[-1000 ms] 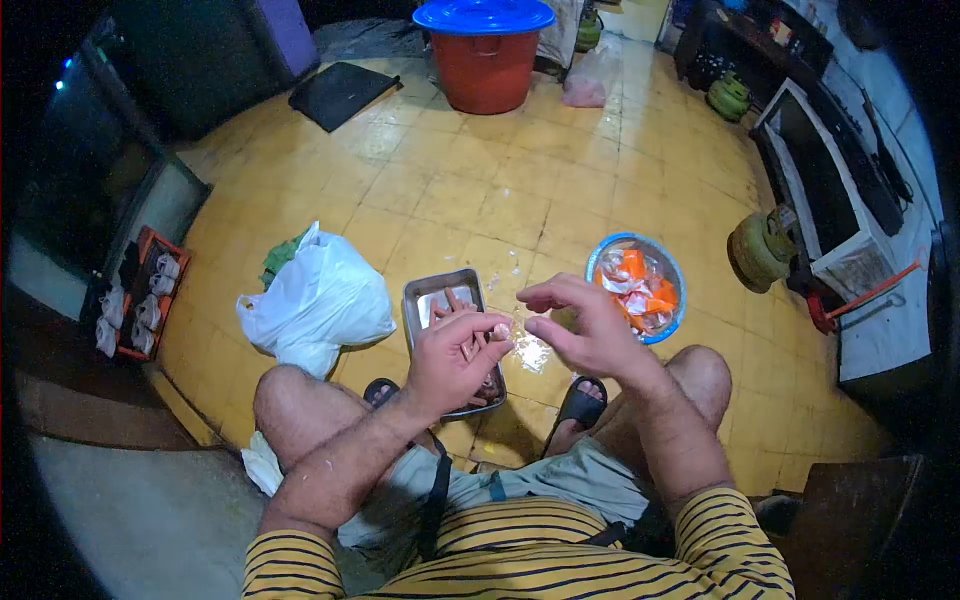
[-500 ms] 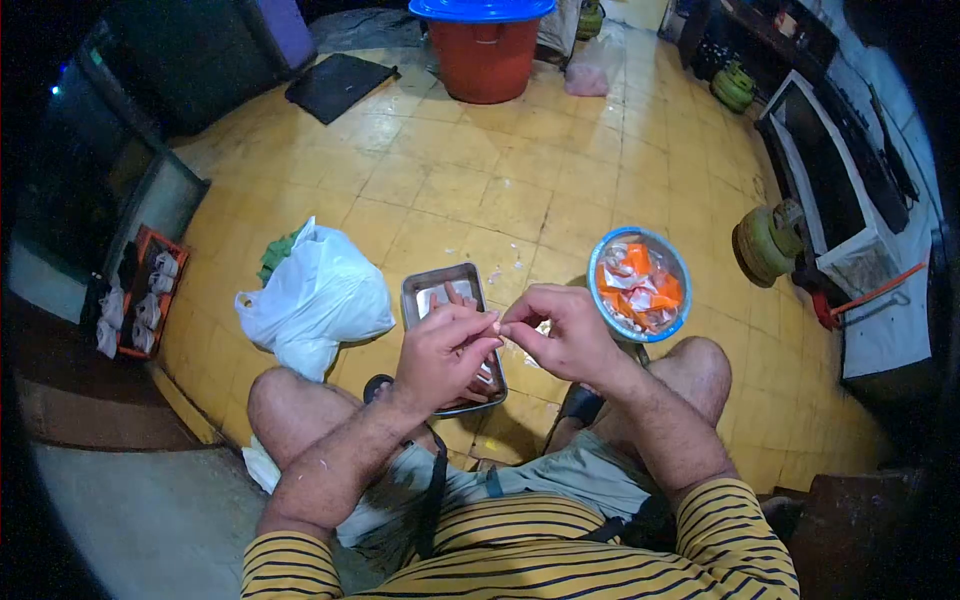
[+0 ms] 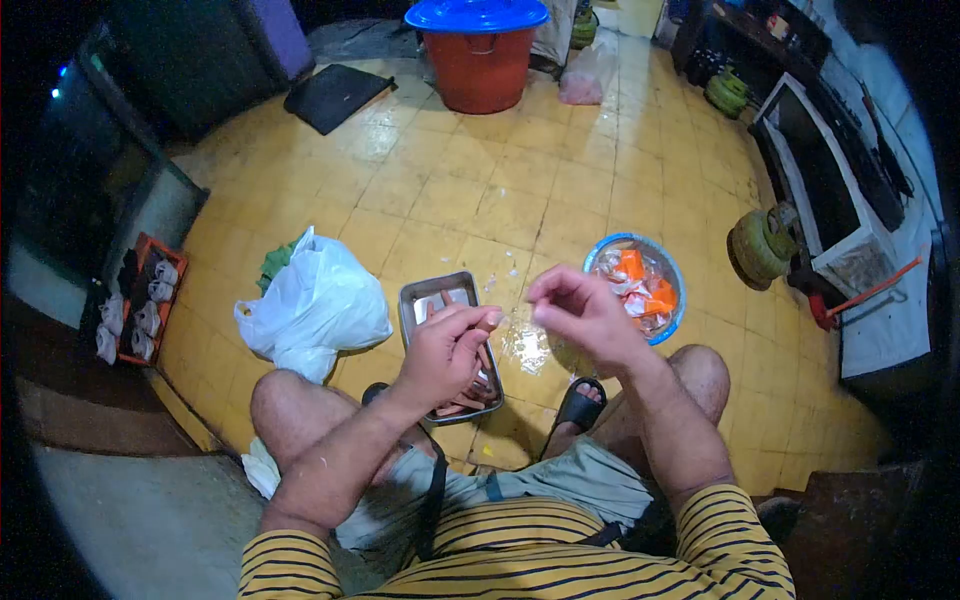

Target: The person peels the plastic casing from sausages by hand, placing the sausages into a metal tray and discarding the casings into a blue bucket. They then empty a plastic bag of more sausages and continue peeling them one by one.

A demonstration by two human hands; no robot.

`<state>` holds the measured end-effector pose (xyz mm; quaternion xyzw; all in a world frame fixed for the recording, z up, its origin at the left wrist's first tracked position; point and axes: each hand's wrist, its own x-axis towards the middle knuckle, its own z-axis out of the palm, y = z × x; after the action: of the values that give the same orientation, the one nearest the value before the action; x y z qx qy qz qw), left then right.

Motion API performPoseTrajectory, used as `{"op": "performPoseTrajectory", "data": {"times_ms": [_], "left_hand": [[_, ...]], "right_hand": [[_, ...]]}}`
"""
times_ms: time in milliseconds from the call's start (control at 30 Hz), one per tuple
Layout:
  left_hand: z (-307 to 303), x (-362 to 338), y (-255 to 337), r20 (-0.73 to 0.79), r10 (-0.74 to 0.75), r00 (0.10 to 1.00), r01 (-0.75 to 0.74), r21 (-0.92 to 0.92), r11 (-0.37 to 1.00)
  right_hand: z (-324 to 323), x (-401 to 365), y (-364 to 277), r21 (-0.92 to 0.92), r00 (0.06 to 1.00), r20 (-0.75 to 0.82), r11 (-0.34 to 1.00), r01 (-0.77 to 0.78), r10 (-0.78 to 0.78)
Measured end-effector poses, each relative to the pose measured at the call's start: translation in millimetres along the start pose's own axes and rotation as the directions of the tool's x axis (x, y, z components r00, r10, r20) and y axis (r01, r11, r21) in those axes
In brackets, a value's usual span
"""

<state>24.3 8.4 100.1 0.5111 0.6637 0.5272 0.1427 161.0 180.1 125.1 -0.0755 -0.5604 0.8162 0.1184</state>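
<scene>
My left hand (image 3: 443, 352) is closed around a reddish-brown sausage; its pale end (image 3: 493, 318) pokes out past my thumb and forefinger. Just to the right, my right hand (image 3: 588, 315) is apart from it, slightly blurred, with thumb and fingers curled toward each other. Whatever sits at those fingertips is too small to make out. Below my left hand, a metal tray (image 3: 405, 305) on the floor holds several more sausages (image 3: 458, 405), partly covered by the hand. Beyond my right hand stands a blue-rimmed basin (image 3: 683, 290) with orange and clear plastic wrappers (image 3: 640, 280).
A white plastic bag (image 3: 320, 295) lies left of the tray. Small pale scraps dot the yellow tiled floor (image 3: 450, 205). Further off are a red tub with a blue lid (image 3: 482, 70), a black mat (image 3: 338, 97), a green gas cylinder (image 3: 763, 245) and an orange crate (image 3: 150, 300).
My hands were together at the sausage's tip. The right hand has pulled away up and to the right, while the left still holds the sausage. The view has shifted slightly.
</scene>
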Motion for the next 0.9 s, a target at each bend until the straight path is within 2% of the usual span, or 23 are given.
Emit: {"op": "performPoseTrajectory", "data": {"times_ms": [33,67,100,167,233,300,367,433,467,500,567,600,633,667,700,733,767,833,867,900], "left_hand": [[1,-1,-2,0.009,0.007,1.000,-0.007,0.003,1.000],[3,-2,-3,0.045,0.027,0.999,-0.027,-0.010,1.000],[4,-3,-4,0.080,0.044,0.996,-0.042,-0.026,0.999],[5,-6,-2,0.121,0.004,0.993,0.005,-0.077,0.997],[7,-9,0,0.156,-0.035,0.987,0.055,-0.123,0.991],[10,-10,-1,0.106,-0.112,0.988,0.135,-0.245,0.960],[7,-8,-18,0.141,-0.121,0.983,0.145,-0.173,0.974],[15,-4,-31,0.113,-0.267,0.957,0.290,-0.378,0.879],[21,-1,-30,0.086,-0.331,0.940,0.326,-0.522,0.788],[27,6,-36,0.109,-0.313,0.944,0.322,-0.519,0.791],[41,17,-57,0.136,-0.376,0.917,0.394,-0.472,0.789],[51,29,-57,0.172,-0.355,0.919,0.394,-0.354,0.848],[65,42,-57,0.144,-0.126,0.981,0.136,-0.059,0.989],[82,55,-55,0.185,0.110,0.977,-0.153,0.238,0.959],[100,68,-40,0.182,0.181,0.967,-0.240,0.396,0.886],[117,79,-21,0.188,0.249,0.950,-0.311,0.540,0.782],[127,89,-6,0.187,0.253,0.949,-0.314,0.534,0.785],[138,108,20,0.105,0.253,0.962,-0.270,0.218,0.938],[137,115,29,0.047,0.292,0.955,-0.294,0.061,0.954],[134,116,34,0.051,0.294,0.955,-0.297,0.066,0.953]], "right_hand": [[2,-2,1,-0.323,0.993,0.022,0.940,0.113,-0.112],[5,-4,2,-0.419,0.996,0.017,0.904,0.089,-0.091],[7,-3,5,-0.417,0.996,0.007,0.905,0.088,-0.094],[10,0,13,-0.630,0.925,0.166,0.684,0.367,-0.343],[10,-1,12,-0.637,0.931,0.123,0.692,0.339,-0.343],[1,-1,10,-0.592,0.907,0.136,0.702,0.396,-0.398],[-5,-2,0,-0.614,0.907,0.130,0.686,0.390,-0.400],[-14,-4,-12,-0.551,0.928,0.011,0.772,0.316,-0.372],[-23,-6,-17,-0.622,0.915,0.002,0.715,0.318,-0.404],[-31,-9,-27,-0.632,0.907,-0.018,0.708,0.316,-0.421],[-47,-16,-48,-0.773,0.909,-0.145,0.619,0.143,-0.392],[-61,-15,-51,-0.728,0.859,-0.229,0.666,0.161,-0.458],[-76,-16,-54,-0.731,0.854,-0.234,0.663,0.160,-0.465],[-93,-17,-59,-0.720,0.789,-0.322,0.677,0.154,-0.523],[-105,-21,-63,-0.707,0.715,-0.406,0.691,0.149,-0.569],[-113,-25,-66,-0.712,0.713,-0.407,0.687,0.144,-0.571],[-120,-29,-69,-0.701,0.685,-0.459,0.704,0.111,-0.565],[-130,-31,-70,-0.692,0.650,-0.508,0.717,0.083,-0.565],[-130,-30,-68,-0.684,0.702,-0.466,0.723,0.100,-0.538],[-129,-30,-64,-0.672,0.750,-0.421,0.731,0.120,-0.510]]}}
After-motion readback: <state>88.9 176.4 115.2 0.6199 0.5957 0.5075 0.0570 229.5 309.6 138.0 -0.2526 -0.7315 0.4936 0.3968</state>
